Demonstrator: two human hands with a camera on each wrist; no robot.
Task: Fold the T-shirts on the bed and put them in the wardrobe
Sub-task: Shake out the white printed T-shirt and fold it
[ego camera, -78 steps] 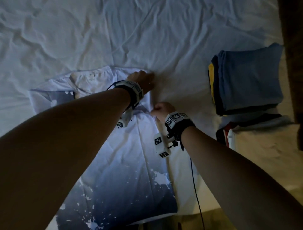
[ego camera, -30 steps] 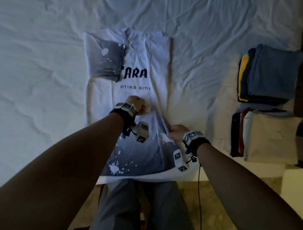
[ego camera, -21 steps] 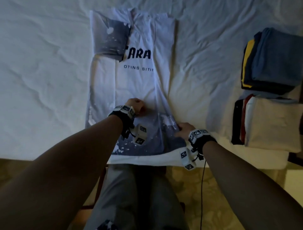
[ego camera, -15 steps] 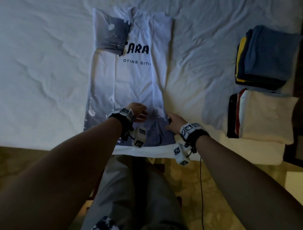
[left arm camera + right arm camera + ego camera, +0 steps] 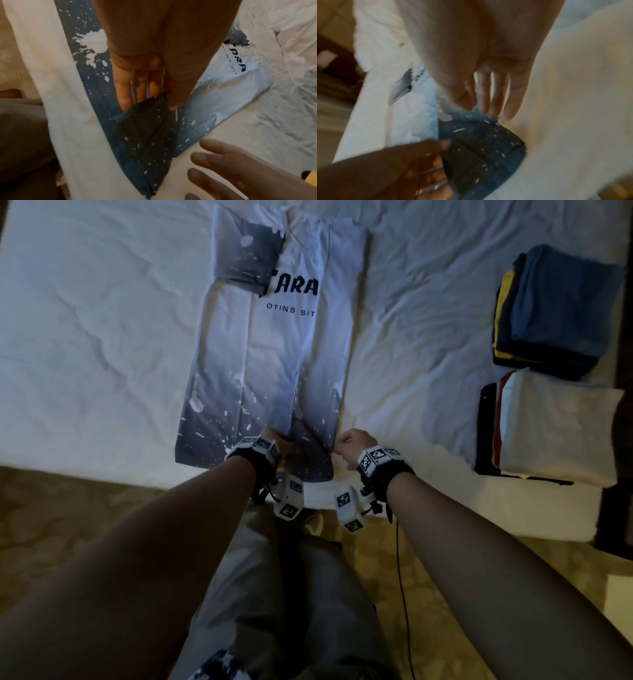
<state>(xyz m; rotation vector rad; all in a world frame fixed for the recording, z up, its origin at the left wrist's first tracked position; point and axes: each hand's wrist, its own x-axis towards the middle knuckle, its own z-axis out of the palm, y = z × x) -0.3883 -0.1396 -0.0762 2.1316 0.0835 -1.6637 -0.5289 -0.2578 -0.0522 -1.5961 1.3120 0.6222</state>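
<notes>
At the near edge of the bed: two hands meet the hem of one T-shirt, above the person's grey trouser legs (image 5: 274,594).
Left hand (image 5: 279,445): fingers tucked under the dark hem and thumb on top, pinching a raised corner of cloth, as the left wrist view shows.
Right hand (image 5: 351,443): at the hem's right corner; the right wrist view, blurred, shows the thumb over the cloth and the fingers (image 5: 498,94) reaching behind it, so it pinches that corner.
T-shirt (image 5: 274,347): one, white fading to dark blue with white splashes toward the hem, lying flat and lengthwise on the bed, both sides folded inward into a long strip; its hem is at the hands, its collar at the far end.
Lettering: dark print on the chest, partly covered by the folded left sleeve.
Bed (image 5: 85,337): white wrinkled sheet under everything.
Folded stacks: two, on the bed well to the right of the T-shirt.
Near stack (image 5: 555,433): cream piece on top, red and black edges beneath.
Far stack (image 5: 561,302): blue piece on top, yellow and dark edges beneath.
</notes>
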